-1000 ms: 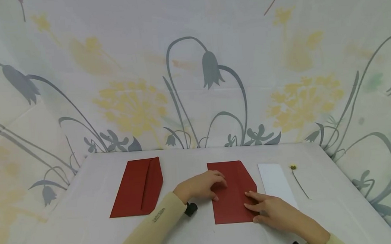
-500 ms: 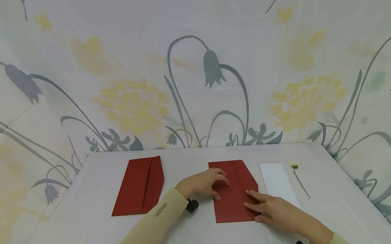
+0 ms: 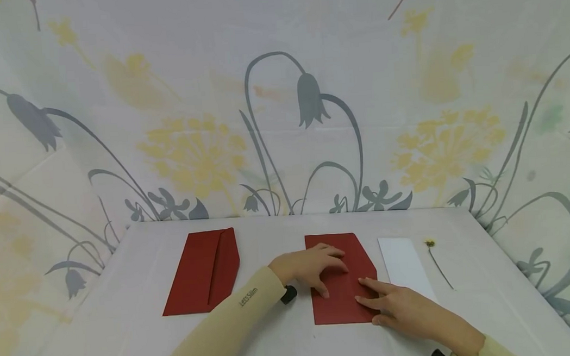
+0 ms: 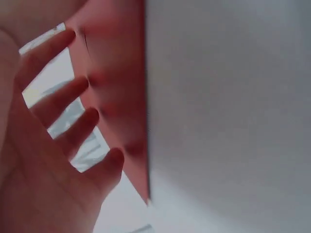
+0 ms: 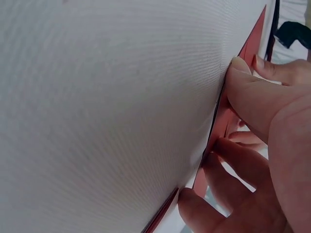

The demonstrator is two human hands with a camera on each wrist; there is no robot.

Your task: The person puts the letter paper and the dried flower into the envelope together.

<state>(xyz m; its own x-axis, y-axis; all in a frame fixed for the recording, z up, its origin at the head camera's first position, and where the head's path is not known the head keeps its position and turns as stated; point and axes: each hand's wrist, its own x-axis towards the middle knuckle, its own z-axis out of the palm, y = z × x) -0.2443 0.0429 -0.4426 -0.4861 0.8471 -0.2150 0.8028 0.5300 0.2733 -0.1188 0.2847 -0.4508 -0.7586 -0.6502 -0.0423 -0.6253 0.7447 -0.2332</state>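
Note:
A red envelope (image 3: 336, 309) lies flat before me, its slanted edge to the right. My left hand (image 3: 312, 268) is over its left half, fingers spread and slightly bent; in the left wrist view the fingertips (image 4: 89, 116) touch the red paper. My right hand (image 3: 403, 308) rests along the envelope's right side with extended fingers, the thumb (image 5: 240, 80) at its near edge. Neither hand grips anything. Part of a white card (image 3: 401, 260) is hidden behind the right hand.
A second red envelope (image 3: 190, 273) lies at the left, its long flap edge showing. Right of the card is a yellow flower on a thin stem (image 3: 439, 266). The white table (image 3: 276, 353) meets a flower-printed cloth backdrop (image 3: 283, 145) at its far edge.
My left hand has slid right, further over the middle envelope, and its fingers have spread. My right hand stays in place. The view has shifted slightly.

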